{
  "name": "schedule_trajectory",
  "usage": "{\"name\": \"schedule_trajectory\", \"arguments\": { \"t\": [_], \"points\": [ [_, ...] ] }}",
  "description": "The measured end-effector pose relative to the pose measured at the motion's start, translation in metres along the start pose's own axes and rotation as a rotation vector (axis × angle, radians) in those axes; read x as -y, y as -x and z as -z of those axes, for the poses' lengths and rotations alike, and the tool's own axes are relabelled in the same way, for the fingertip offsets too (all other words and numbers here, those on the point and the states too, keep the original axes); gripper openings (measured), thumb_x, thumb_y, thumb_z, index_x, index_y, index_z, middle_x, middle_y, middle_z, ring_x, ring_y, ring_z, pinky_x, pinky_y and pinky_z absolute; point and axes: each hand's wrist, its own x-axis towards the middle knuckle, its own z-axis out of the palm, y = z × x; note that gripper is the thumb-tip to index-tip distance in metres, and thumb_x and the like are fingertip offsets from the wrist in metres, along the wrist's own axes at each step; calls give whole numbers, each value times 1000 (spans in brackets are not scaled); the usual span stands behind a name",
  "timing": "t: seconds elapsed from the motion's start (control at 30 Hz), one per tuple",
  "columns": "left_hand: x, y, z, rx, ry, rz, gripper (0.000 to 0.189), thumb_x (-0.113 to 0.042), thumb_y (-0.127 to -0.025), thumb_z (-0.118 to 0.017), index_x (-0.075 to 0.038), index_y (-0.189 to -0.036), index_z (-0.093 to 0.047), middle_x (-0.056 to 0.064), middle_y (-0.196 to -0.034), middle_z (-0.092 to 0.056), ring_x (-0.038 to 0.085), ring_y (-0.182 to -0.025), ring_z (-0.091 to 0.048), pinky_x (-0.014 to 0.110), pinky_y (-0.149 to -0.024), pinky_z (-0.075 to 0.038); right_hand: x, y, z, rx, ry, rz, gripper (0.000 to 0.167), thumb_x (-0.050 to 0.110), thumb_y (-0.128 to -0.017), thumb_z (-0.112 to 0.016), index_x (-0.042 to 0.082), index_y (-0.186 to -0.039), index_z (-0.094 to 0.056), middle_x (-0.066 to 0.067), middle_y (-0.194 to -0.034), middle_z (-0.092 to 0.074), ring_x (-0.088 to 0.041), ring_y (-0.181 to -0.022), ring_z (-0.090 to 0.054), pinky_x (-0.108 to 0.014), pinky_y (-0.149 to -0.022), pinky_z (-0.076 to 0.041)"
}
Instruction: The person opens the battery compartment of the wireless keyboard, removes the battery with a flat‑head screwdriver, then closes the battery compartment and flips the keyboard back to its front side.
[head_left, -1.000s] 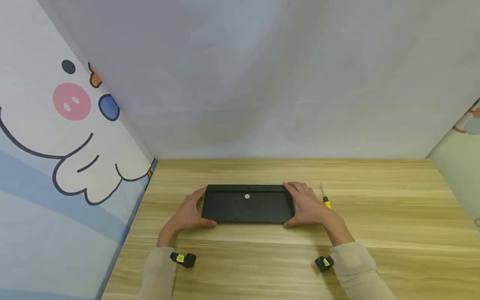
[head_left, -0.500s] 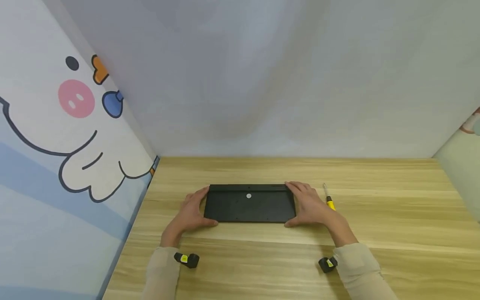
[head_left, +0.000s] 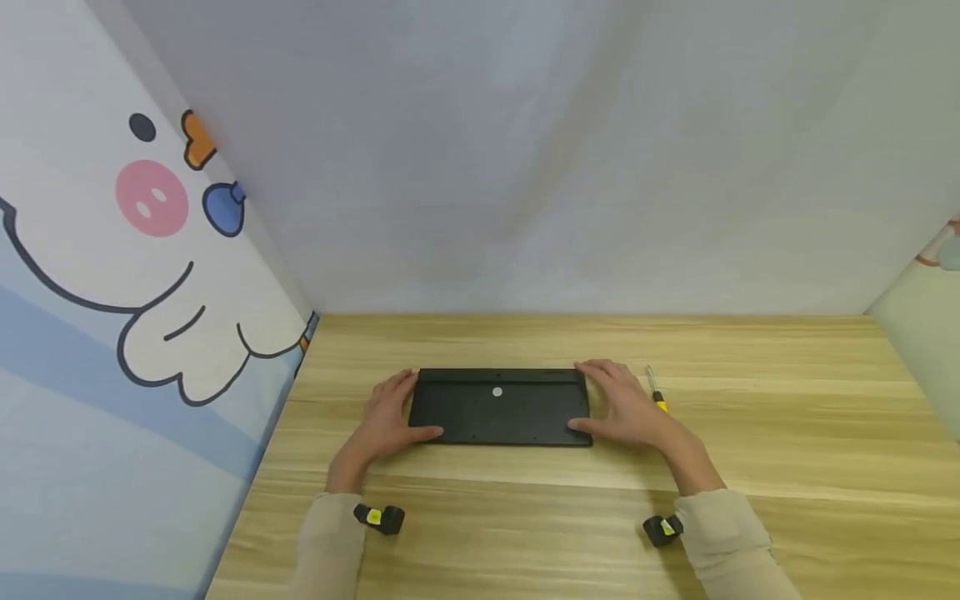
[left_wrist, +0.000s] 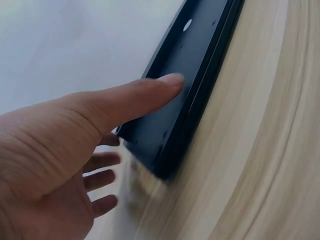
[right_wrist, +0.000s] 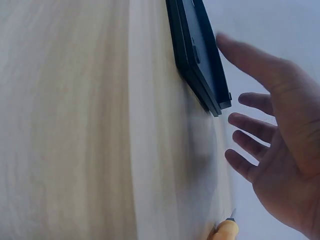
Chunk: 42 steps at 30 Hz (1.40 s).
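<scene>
A black, flat rectangular piece (head_left: 498, 421), looking like the underside of a compact keyboard, lies on the table in the head view. It has a raised strip along its far edge, a round white sticker (head_left: 497, 392) and small holes. My left hand (head_left: 386, 423) is at its left end, thumb over the near corner, other fingers loosely extended beside the end. At the opposite end, my right hand (head_left: 624, 408) has its thumb over the surface and its fingers spread. In the right wrist view, the right hand's fingers (right_wrist: 252, 127) stand apart from the piece.
A screwdriver (head_left: 657, 394) with a yellow and black handle lies to the right, just behind my right hand. The wooden table (head_left: 495, 517) ends at a pale curtain (head_left: 525, 167). A cartoon-printed sheet (head_left: 150, 333) hangs at the left.
Both thumbs have moved from the near edge onto the top of the black piece, and the right hand's grip has loosened. The piece remains in place; the head view has shifted slightly.
</scene>
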Motion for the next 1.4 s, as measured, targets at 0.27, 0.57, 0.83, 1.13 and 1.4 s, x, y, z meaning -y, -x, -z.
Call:
{"name": "schedule_trajectory", "arguments": {
  "t": [0.27, 0.57, 0.83, 1.13, 1.4],
  "points": [
    [-23, -12, -8, -145, 48, -70, 84, -36, -90, -78, -9, -158, -37, 21, -168, -25, 46, -155, -18, 75, -119, -19, 1, -8, 4, -94, -47, 57, 58, 30, -95, -74, 7, -144, -55, -14, -140, -56, -36, -133, -51, -58, -111, -45],
    [-51, -33, -26, -189, 43, -182, 63, -28, -98, -69, -3, -151, -46, 23, -158, -40, 48, -148, -32, 71, -119, -26, 6, -22, 2, -124, -2, 81, 32, 23, -99, -69, 6, -125, -70, -8, -112, -68, -26, -106, -63, -46, -94, -54],
    [-71, -49, -43, -207, 8, -222, 57, -28, -99, -68, -3, -147, -51, 21, -148, -51, 44, -142, -43, 68, -116, -33, 11, -32, 2, -141, 34, 106, 25, 19, -98, -69, 6, -119, -72, -5, -101, -67, -21, -94, -62, -42, -85, -55],
    [-80, -57, -60, -176, -5, -241, 54, -31, -101, -65, -6, -147, -53, 17, -145, -56, 39, -137, -51, 61, -114, -39, 18, -39, -5, -134, 68, 81, 22, 18, -96, -72, 6, -115, -74, -4, -96, -66, -19, -90, -60, -39, -83, -54],
    [-83, -57, -70, -171, -35, -235, 52, -37, -100, -65, -12, -145, -56, 13, -142, -59, 38, -135, -50, 62, -118, -28, 29, -36, -9, -124, 78, 30, 24, 18, -97, -71, 5, -116, -73, -6, -99, -66, -20, -92, -59, -40, -83, -53]
  ]
}}
